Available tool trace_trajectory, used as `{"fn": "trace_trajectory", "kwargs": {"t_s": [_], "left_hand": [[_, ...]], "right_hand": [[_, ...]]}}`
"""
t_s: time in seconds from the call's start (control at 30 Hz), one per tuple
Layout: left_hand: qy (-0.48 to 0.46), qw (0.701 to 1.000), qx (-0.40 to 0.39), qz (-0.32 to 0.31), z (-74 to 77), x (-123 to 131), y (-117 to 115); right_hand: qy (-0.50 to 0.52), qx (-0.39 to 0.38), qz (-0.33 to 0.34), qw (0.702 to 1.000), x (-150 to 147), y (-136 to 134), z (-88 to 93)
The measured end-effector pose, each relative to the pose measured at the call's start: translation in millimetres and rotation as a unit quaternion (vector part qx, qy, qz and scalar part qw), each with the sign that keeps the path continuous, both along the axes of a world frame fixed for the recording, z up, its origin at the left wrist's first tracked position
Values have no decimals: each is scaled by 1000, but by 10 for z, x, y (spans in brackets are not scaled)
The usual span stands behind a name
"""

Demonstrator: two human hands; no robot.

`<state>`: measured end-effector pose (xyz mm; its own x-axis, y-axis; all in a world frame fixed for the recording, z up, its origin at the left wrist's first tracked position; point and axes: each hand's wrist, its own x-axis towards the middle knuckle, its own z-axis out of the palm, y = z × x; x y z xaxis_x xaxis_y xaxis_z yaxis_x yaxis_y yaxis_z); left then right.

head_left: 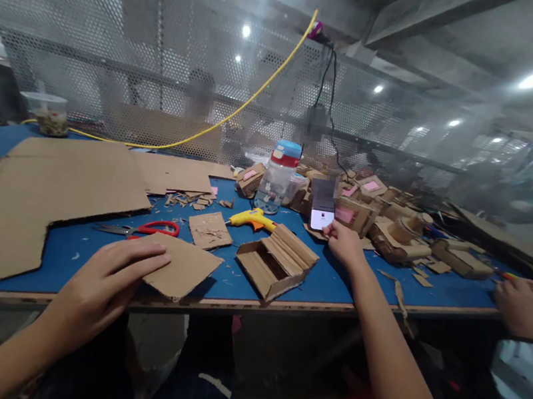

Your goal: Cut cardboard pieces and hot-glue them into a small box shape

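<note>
My left hand [105,278] rests on a small cardboard piece [183,268] at the near edge of the blue table [77,247], fingers stretched over it and holding it. My right hand [344,243] reaches out to a phone [323,204] standing upright with a lit screen, its fingers touching the phone's lower edge. Between the hands lies an open cardboard box [275,262]. Red-handled scissors [143,228] lie just beyond my left hand. A yellow glue gun [252,219] and a scrap-covered cardboard square [210,229] lie behind the box.
Large cardboard sheets [45,191] cover the left of the table. A clear bottle [277,178] stands mid-table. Cardboard models [399,237] crowd the right. Another person's hand [527,308] rests at the right edge. A perforated metal screen [117,54] backs the table.
</note>
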<state>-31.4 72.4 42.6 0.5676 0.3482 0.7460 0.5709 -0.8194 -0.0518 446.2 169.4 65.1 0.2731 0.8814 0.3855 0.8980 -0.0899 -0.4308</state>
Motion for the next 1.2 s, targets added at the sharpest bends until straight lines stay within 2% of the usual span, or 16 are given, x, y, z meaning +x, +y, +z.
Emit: {"fn": "trace_trajectory", "kwargs": {"t_s": [0.17, 0.3, 0.4, 0.47, 0.53, 0.67, 0.83, 1.0, 1.2], "left_hand": [[-5, 1000, -7, -1, 34, 102, 5], [19, 998, 41, -44, 93, 384, 40], [29, 995, 88, -43, 144, 651, 47], [41, 992, 122, -12, 169, 809, 22], [58, 987, 145, 27, 181, 938, -25], [107, 982, 144, 65, 194, 1100, -138], [164, 980, 104, 52, 277, 1142, -205], [180, 973, 127, 63, 365, 1120, -187], [171, 969, 150, 100, 361, 1077, -166]], "right_hand": [[103, 105, 21, 989, -77, -49, 88], [209, 186, 94, 956, -319, -224, 192], [281, 178, 183, 925, -571, -447, 243], [391, 120, 277, 870, -737, -588, 254], [419, 66, 294, 856, -892, -690, 247], [417, 43, 268, 867, -1162, -798, 198], [335, 77, 274, 898, -1394, -909, 157], [230, 82, 287, 926, -1442, -966, 171], [167, 64, 287, 941, -1414, -972, 174]]}}
